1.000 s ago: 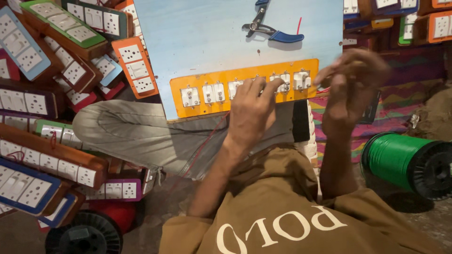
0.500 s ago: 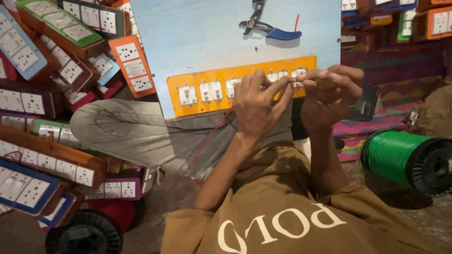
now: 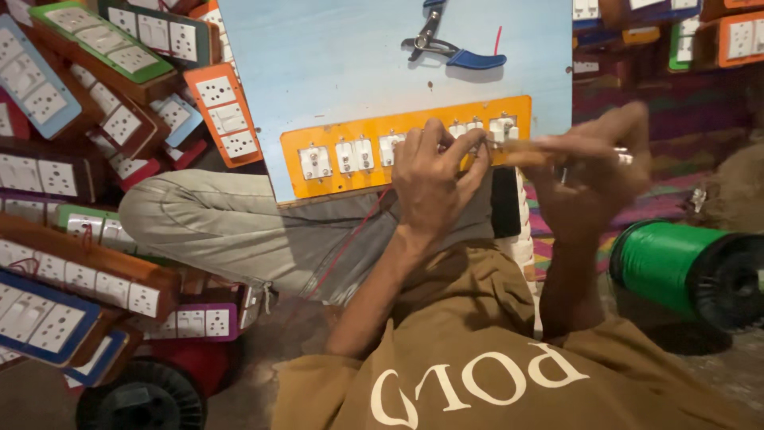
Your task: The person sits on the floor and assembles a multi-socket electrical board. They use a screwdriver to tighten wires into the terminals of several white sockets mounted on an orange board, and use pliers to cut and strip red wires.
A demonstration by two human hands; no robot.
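The left hand [image 3: 434,179] presses fingertips on the long orange switch-and-socket panel [image 3: 334,155], steadying it on the pale blue board [image 3: 358,72]; beside it, the right hand [image 3: 593,171] grips a blurred wooden-handled tool [image 3: 529,149], tip at the panel's near end.

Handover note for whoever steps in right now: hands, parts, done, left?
Left hand: fingers pressed on the right end of the orange switch plate, steadying it.
Right hand: blurred, grips a thin handled tool aimed at that same end; what the tip touches cannot be told.
Plate lies on the pale blue board across the lap; pliers rest at the board's top.
Done: white switches and sockets sit along the plate.
Left: right-end work in hand. Green wire spool lies at right.
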